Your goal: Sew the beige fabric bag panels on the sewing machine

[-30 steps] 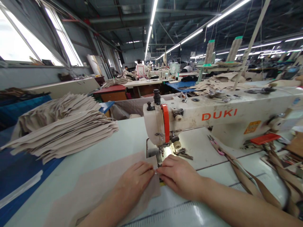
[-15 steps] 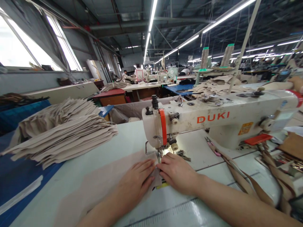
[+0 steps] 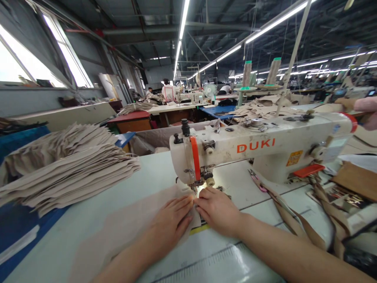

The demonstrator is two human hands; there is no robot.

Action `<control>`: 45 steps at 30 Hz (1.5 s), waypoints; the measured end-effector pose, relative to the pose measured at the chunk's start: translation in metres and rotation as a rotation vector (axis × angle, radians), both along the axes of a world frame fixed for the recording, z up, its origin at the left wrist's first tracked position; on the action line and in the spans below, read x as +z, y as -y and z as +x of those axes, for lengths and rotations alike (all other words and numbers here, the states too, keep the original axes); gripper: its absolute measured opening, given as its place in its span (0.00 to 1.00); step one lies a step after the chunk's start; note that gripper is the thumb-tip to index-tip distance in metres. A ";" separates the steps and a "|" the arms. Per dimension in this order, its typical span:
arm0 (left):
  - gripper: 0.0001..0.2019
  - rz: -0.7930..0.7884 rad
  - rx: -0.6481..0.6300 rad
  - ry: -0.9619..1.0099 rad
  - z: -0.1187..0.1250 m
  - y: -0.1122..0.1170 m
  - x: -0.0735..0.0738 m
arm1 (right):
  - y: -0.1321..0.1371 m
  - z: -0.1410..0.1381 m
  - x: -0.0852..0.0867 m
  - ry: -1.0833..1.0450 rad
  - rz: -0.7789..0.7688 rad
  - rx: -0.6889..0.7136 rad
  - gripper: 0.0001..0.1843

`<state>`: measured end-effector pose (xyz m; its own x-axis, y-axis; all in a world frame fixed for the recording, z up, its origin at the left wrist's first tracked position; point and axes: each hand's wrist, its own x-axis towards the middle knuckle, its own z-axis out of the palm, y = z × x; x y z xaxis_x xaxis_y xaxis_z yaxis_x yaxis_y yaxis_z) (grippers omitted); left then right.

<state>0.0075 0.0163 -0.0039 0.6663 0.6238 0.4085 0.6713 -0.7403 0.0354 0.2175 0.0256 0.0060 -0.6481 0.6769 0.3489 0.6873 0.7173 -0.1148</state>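
A pale beige fabric piece [image 3: 118, 224] lies on the light green sewing table, its far end at the needle of a white DUKI sewing machine [image 3: 224, 147]. My left hand [image 3: 173, 216] rests flat on that piece, fingers stretched toward the presser foot. Just right of the needle, my right hand [image 3: 218, 212] has its fingers curled and pressed together at the fabric's edge. The fingertips of both hands nearly meet in front of the lit needle area. What the right fingers pinch is largely hidden.
A thick stack of beige fabric pieces [image 3: 73, 165] stands at the left. Pink-handled snips [image 3: 259, 182] and brown strips [image 3: 294, 220] lie right of the needle. Thread cones [image 3: 246, 74] rise behind the machine. Another person's pink sleeve [image 3: 365, 105] shows at far right.
The view has swung slightly right, so the machine and stack appear farther left. Both hands stay by the needle with only small shifts. More of the other person's sleeve shows.
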 end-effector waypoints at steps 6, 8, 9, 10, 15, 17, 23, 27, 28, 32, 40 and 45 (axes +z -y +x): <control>0.18 0.003 -0.017 -0.032 -0.002 -0.006 0.000 | -0.001 0.000 0.004 0.033 -0.017 -0.039 0.09; 0.18 -0.010 -0.023 -0.026 -0.002 -0.011 0.001 | -0.001 -0.001 0.004 0.040 -0.021 -0.049 0.10; 0.18 -0.017 -0.026 -0.023 -0.002 -0.014 0.001 | -0.001 -0.001 0.004 0.043 -0.021 -0.053 0.10; 0.18 -0.022 -0.027 -0.022 -0.002 -0.017 0.001 | -0.001 -0.001 0.004 0.044 -0.020 -0.054 0.10; 0.17 -0.021 -0.013 0.017 0.001 -0.028 0.003 | -0.002 -0.001 0.003 0.037 -0.025 -0.048 0.10; 0.17 -0.027 -0.016 0.039 0.002 -0.029 0.002 | -0.002 0.000 0.003 0.037 -0.032 -0.038 0.10; 0.17 -0.027 -0.031 0.003 0.002 -0.018 0.001 | -0.003 0.005 0.000 -0.055 -0.031 -0.089 0.13; 0.17 -0.021 -0.027 0.007 0.001 -0.011 0.001 | -0.002 0.005 0.000 -0.040 -0.037 -0.075 0.13; 0.17 -0.016 -0.030 0.007 0.002 -0.011 0.001 | -0.002 0.005 0.001 -0.025 -0.036 -0.069 0.12; 0.17 0.005 -0.051 -0.017 0.002 -0.012 0.002 | -0.001 0.004 0.002 0.019 -0.032 -0.062 0.11; 0.17 0.004 -0.077 -0.006 0.000 -0.019 0.001 | -0.004 0.003 -0.001 0.053 -0.001 -0.065 0.11; 0.17 0.004 -0.075 0.004 0.001 -0.020 0.002 | -0.004 0.003 -0.003 0.043 0.016 -0.064 0.11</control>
<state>0.0080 0.0365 -0.0023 0.7096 0.5704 0.4136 0.6138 -0.7887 0.0348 0.2200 0.0297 0.0029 -0.6188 0.7118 0.3324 0.7356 0.6735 -0.0729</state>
